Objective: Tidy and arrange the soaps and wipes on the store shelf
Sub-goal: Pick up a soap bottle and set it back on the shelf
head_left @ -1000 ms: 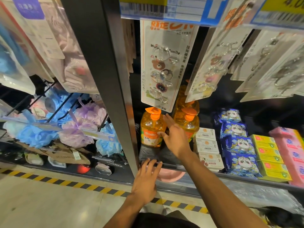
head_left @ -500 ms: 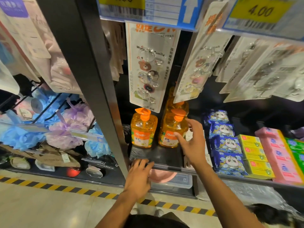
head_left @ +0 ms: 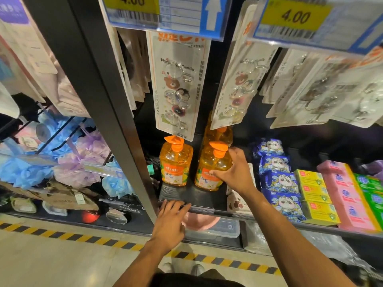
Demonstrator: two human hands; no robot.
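Soap bottles are getting squared up: the right grip (head_left: pixel 234 170), reaching between the two front bottles a second ago, is now curling round the right front bottle (head_left: pixel 211 172) on the shelf (head_left: pixel 186 195). The left grip (head_left: pixel 170 220) is lying straight-fingered on the shelf edge, holding nothing. Three orange bottles are showing, with four panda wipes packs (head_left: pixel 279 183) and three yellow soap boxes (head_left: pixel 315 193).

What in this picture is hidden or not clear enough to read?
1. Head view: rear orange bottle, its top behind the hanging hook card.
2. White boxes, mostly under the right hand and forearm.
3. Green packs, cut by the right edge.
4. Price label small print, blurred.
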